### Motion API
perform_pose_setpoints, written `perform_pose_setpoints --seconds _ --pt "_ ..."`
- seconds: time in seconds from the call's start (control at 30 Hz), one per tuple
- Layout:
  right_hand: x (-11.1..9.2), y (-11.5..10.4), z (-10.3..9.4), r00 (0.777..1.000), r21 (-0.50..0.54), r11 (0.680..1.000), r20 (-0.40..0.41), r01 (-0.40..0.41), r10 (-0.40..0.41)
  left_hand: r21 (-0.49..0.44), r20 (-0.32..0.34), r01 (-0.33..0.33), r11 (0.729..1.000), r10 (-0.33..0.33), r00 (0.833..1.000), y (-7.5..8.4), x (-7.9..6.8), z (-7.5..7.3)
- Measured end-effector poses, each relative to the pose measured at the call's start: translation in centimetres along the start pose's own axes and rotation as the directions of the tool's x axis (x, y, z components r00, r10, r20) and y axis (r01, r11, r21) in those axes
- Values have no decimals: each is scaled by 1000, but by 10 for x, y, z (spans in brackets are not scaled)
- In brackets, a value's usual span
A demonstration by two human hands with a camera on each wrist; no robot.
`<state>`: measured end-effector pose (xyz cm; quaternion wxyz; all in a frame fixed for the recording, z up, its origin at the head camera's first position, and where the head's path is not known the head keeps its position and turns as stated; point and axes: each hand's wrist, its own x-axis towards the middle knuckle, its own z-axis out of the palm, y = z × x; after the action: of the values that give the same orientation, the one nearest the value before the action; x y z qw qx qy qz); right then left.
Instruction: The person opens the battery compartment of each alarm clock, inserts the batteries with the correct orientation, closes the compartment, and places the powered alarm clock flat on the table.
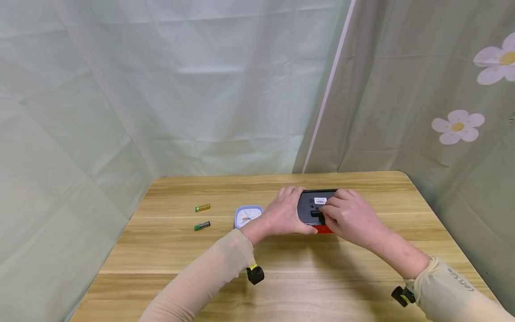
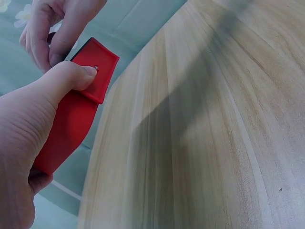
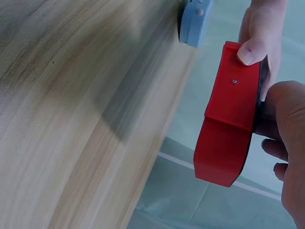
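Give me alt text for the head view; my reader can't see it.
The left hand grips a red-and-black device over a wooden table, while the right hand is at the device's dark back. To the left are a blue-rimmed clock and two small batteries.

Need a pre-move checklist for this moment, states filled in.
1. Left hand gripping the red-and-black device: ok.
2. Right hand at the device's black back: ok.
3. Whole back visible: not ok, right hand covers part.
4. Right hand pinching a loose part: cannot tell.
5. Gold battery and black battery lying on the table, apart: ok.
6. Blue clock apart from the device: ok.
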<state>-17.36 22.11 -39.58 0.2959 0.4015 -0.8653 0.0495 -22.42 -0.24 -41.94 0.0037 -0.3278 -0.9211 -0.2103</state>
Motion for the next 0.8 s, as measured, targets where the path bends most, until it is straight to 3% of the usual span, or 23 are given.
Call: perform_pose_setpoints --seconds 0.43,0.8 --pt "-3 3 2 997 8 1000 -65 30 -29 -19 5 42 999 -42 999 -4 -1 -2" --pt "-4 3 4 997 -16 999 -59 39 -40 -14 5 61 998 -61 998 -2 1 -2"
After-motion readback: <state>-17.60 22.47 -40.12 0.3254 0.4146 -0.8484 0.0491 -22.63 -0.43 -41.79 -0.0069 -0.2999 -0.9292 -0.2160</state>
